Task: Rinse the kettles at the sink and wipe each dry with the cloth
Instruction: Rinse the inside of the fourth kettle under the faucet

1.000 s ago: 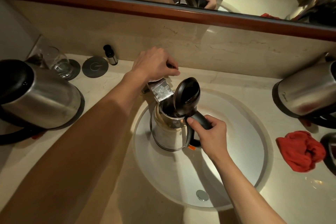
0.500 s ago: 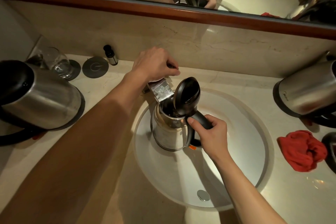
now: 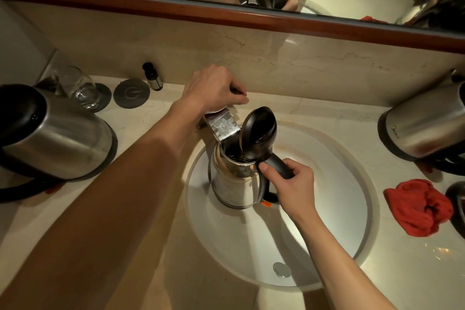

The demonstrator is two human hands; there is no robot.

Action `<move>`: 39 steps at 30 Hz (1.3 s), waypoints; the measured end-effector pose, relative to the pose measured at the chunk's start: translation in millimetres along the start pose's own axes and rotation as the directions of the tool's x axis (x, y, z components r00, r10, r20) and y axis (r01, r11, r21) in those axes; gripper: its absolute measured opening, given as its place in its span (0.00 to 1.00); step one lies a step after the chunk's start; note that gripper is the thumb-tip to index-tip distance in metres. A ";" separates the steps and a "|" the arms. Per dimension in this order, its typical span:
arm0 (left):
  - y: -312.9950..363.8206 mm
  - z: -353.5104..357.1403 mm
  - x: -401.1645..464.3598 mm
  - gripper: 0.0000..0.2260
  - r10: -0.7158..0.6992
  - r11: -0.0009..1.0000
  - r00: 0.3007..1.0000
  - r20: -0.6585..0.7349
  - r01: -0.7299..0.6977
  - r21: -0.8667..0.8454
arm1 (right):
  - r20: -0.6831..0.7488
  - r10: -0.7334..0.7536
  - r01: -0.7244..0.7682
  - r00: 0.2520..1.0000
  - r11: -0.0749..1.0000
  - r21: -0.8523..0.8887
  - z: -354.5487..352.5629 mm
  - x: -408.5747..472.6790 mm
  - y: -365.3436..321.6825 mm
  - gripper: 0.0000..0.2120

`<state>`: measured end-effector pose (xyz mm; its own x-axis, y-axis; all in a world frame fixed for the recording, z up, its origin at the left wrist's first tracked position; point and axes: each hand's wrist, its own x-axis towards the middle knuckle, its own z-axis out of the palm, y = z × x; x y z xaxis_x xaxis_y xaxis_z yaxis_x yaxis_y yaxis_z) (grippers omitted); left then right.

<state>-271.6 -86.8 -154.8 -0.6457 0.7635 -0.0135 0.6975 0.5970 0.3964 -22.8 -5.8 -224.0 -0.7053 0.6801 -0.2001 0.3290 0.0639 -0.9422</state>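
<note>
1. Kettle sits in the sink, lid up, under the tap so water can go in.
2. Right hand grips its handle to steady it.
3. Left hand curls over the tap's lever.
4. Red cloth waits on the table.

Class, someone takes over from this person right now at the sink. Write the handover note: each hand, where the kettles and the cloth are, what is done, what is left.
Left hand: on the tap lever, fingers curled over it.
Right hand: grips the handle of the open kettle, held upright in the sink, mouth under the spout, lid up.
Left kettle and right kettle stand on the counter.
Red cloth lies on the counter right of the basin, untouched.
Done: kettle in place at the tap. Left: rinse it, wipe it, then the others; whether those were rinsed cannot be told.
</note>
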 end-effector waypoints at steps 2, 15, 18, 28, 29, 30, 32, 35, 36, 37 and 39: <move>-0.2 -0.1 0.1 0.10 -0.001 1.000 1.000 0.000 0.001 0.003 | -0.002 0.003 -0.003 1.000 1.000 0.000 0.2 -0.3 -0.2 0.18; -1.9 0.1 2.1 0.11 -0.007 1.000 1.000 0.007 0.007 -0.017 | -0.005 -0.005 0.005 1.000 1.000 -0.003 0.1 1.0 2.0 0.17; -1.3 0.1 1.7 0.11 -0.012 1.000 1.000 0.010 0.012 -0.015 | 0.002 0.000 0.000 1.000 1.000 -0.003 -0.1 0.9 0.3 0.17; -0.5 0.6 1.1 0.11 -0.016 1.000 1.000 0.011 0.017 -0.009 | 0.013 0.001 -0.001 1.000 1.000 -0.004 -0.4 0.0 -1.3 0.18; -0.6 0.3 1.1 0.11 -0.017 1.000 1.000 0.009 0.017 -0.013 | 0.013 0.003 -0.003 1.000 1.000 -0.005 -0.5 0.0 -0.9 0.18; -0.6 -0.1 1.1 0.11 -0.016 1.000 1.000 0.007 0.016 -0.014 | 0.014 0.003 -0.003 1.000 1.000 -0.005 -0.7 -0.2 -0.8 0.17; -0.5 -0.5 1.0 0.11 -0.013 1.000 1.000 0.004 0.013 -0.015 | 0.017 0.004 -0.004 1.000 1.000 -0.005 -1.0 -0.3 -1.0 0.17; -0.6 0.4 1.3 0.11 -0.008 1.000 1.000 0.002 0.008 -0.019 | 0.016 0.002 -0.002 1.000 1.000 -0.003 -1.0 -0.4 -1.8 0.18; -0.9 0.8 1.5 0.11 -0.007 1.000 1.000 0.001 0.007 -0.021 | 0.016 -0.001 0.001 1.000 1.000 -0.004 -1.0 -0.3 -1.7 0.18; -0.9 0.9 1.5 0.11 -0.007 1.000 1.000 0.001 0.007 -0.022 | 0.016 -0.003 0.003 1.000 1.000 -0.007 -0.9 -0.3 -1.8 0.18; -0.6 0.4 1.5 0.11 -0.011 1.000 1.000 0.003 0.011 -0.020 | 0.017 -0.004 0.004 1.000 1.000 -0.010 -0.6 -0.4 -1.8 0.17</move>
<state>-272.9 -85.9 -155.5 -0.6522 0.7578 -0.0203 0.6844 0.6001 0.4141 -22.7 -5.7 -222.1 -0.7174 0.6671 -0.2008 0.3324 0.0745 -0.9402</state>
